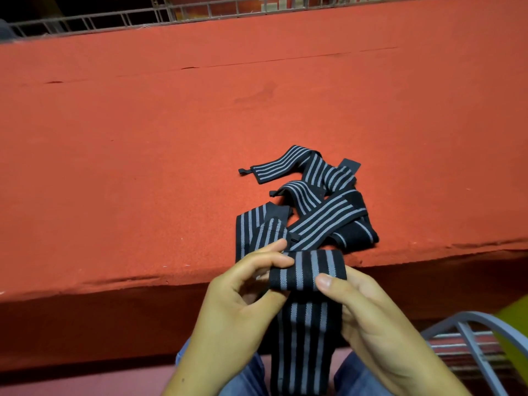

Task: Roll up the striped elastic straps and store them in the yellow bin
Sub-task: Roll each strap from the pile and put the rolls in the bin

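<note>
My left grip (243, 298) and my right grip (371, 318) are both closed on one striped strap (307, 270), black with grey lines. I hold it just off the near edge of the tabletop (143, 138), above my lap. Its top end is turned over into a flat, loose roll. My left thumb and forefinger pinch the roll's left end. My right thumb presses on its front at the right end, with the other fingers curled behind. The strap's loose tail hangs straight down between my wrists, across my jeans (251, 378). The other straps (323, 207) lie in a tangled heap on the red felt of the tabletop, close to its front edge and just beyond my hands. They cross over one another, and one end stretches flat to the left with a small black tab. I cannot tell whether the held strap touches the heap. At lower right a grey metal frame (468, 315) stands beside me. Behind it is a yellow shape (514, 315), cut off by the picture's edge, too little of it showing to tell what it is. A metal railing (114, 20) runs along the far side.
</note>
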`<state>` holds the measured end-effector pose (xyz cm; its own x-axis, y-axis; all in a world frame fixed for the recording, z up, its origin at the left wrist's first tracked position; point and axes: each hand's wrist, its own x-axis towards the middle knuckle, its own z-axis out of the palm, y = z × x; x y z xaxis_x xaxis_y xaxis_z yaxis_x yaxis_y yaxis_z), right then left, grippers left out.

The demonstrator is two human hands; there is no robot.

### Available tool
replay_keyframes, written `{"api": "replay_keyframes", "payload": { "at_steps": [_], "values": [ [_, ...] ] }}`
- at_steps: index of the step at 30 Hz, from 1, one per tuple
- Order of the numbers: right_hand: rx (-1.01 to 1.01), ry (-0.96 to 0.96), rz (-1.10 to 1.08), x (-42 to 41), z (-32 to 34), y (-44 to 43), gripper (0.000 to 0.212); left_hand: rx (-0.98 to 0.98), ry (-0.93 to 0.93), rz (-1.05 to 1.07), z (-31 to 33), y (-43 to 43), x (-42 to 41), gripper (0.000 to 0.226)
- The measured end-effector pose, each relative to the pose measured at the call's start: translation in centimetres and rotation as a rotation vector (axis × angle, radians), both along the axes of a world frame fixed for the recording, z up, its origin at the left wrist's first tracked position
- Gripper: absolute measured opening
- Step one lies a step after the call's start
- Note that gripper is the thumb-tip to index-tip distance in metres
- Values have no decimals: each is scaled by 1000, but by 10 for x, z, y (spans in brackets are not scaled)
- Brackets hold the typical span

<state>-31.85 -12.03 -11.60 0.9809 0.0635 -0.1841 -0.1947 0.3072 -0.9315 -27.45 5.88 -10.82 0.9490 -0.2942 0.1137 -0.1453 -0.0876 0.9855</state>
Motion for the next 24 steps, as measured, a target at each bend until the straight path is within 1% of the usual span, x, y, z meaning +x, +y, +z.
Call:
{"api": "replay_keyframes", "payload": {
  "at_steps": [2,5,7,9,12,13,16,18,22,24],
  "values": [
    [-20,2,-27,1,-4,-1,38,6,23,-1,0,-1,-1,59],
    [-35,27,-95,4,-10,-2,36,19,68,5,0,-2,-1,64],
    [-62,30,-110,4,-11,-3,36,46,95,12,-1,-2,0,63],
    [-94,17,-113,4,-10,-2,35,53,138,11,-2,0,0,54],
    [-133,-18,-94,3,-10,-2,38,46,122,-4,0,-1,-2,21],
    [-147,-24,-82,3,-10,-2,39,43,116,-11,1,-1,-2,19],
    [-171,-22,-45,1,-10,-2,41,15,142,-29,-2,-2,-2,43],
    [-184,-8,-28,0,-11,-3,40,-17,164,-16,-2,-2,-2,53],
    [-202,-9,-41,0,-11,-2,32,-44,153,22,-4,-1,-1,63],
    [-211,-4,-68,0,-11,-1,41,-48,153,36,-5,-2,-2,67]
  ]
}}
